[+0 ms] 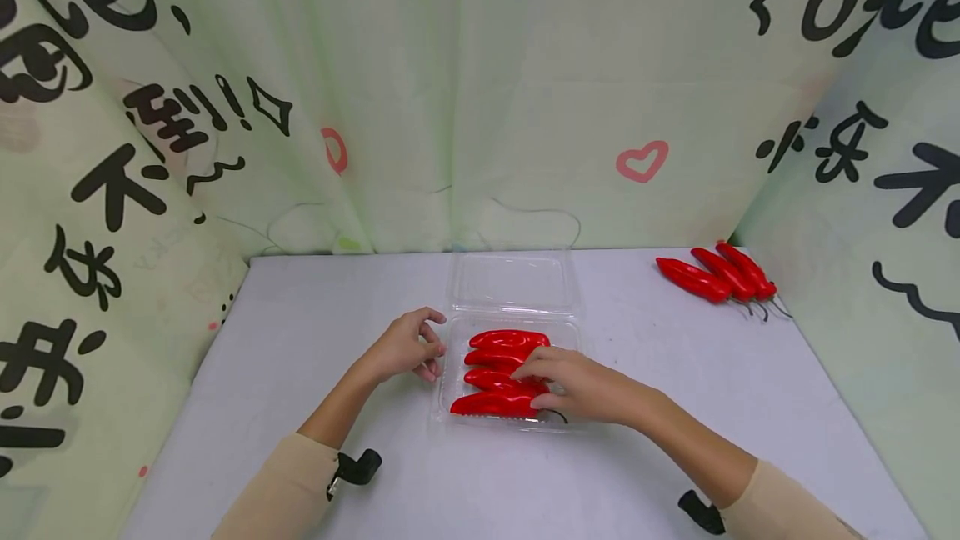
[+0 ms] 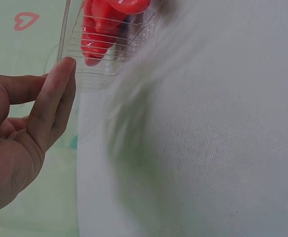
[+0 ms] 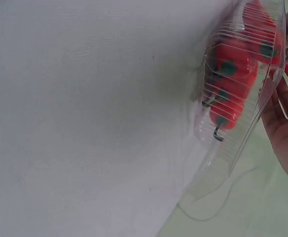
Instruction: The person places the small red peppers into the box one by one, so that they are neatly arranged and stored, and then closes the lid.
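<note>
Several glossy red chili peppers (image 1: 495,403) lie side by side in a clear plastic clamshell box (image 1: 445,390), its hinged lid (image 1: 513,282) folded back toward the curtain. My right hand (image 1: 581,386) reaches over the box's right side, thumb and fingers bent around the stem end of a chili pepper near the front. In the right wrist view the ribbed box wall partly covers the peppers' green caps (image 3: 227,67) and the hand (image 3: 287,118). At the box's left rim, my left hand (image 1: 408,346) holds nothing, its fingers loosely bent, fingertips right by the wall.
Three more red chili peppers (image 1: 723,273) with dark stems lie together at the table's back right corner. A white cloth covers the table (image 1: 360,473). Pale green printed curtains (image 1: 525,107) rise behind it and on both sides. Each sleeve bears a black wrist mount (image 1: 360,467).
</note>
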Action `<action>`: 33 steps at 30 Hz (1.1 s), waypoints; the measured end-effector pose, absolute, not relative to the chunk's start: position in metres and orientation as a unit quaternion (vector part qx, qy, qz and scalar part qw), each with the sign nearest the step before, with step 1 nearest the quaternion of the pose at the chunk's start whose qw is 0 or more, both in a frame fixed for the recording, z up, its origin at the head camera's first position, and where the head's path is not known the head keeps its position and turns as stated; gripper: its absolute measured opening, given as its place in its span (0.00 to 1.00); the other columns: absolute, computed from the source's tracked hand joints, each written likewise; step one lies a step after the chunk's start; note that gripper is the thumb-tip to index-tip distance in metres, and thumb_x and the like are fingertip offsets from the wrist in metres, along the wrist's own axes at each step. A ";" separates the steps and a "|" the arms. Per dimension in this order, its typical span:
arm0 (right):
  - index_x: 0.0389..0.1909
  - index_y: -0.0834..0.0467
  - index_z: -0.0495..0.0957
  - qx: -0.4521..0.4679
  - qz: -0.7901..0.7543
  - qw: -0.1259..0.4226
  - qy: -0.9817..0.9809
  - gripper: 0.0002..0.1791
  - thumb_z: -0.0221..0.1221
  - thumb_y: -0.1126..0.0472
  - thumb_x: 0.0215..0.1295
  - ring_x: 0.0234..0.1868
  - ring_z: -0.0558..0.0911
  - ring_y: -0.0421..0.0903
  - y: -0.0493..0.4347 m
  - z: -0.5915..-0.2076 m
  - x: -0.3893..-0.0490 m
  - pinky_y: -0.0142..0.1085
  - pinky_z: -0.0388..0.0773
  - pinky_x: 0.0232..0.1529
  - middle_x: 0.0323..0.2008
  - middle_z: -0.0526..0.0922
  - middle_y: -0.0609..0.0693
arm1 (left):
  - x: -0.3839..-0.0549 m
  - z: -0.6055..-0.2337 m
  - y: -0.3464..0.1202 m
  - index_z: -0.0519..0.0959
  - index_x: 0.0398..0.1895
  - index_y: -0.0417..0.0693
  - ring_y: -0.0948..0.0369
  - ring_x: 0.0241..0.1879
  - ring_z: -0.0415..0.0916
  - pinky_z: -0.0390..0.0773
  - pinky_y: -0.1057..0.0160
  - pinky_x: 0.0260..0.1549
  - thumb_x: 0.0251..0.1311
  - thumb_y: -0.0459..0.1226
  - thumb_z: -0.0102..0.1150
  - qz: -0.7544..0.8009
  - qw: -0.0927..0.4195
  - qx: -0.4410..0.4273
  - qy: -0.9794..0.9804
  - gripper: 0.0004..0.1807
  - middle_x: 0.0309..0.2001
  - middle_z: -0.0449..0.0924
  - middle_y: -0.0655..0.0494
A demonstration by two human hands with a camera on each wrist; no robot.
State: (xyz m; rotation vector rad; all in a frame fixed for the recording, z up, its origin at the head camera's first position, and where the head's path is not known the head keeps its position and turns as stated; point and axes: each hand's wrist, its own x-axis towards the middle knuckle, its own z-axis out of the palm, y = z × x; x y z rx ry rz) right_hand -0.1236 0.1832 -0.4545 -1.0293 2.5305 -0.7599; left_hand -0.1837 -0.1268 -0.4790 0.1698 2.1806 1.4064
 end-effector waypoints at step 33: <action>0.73 0.61 0.68 -0.086 -0.282 -0.005 0.956 0.37 0.70 0.57 0.66 0.71 0.69 0.67 0.332 -0.453 -0.182 0.65 0.79 0.58 0.68 0.74 0.66 | -0.185 -0.482 -0.127 0.68 0.69 0.38 0.56 0.23 0.84 0.89 0.58 0.25 0.69 0.28 0.61 0.521 0.264 0.069 0.809 0.26 0.41 0.81 0.40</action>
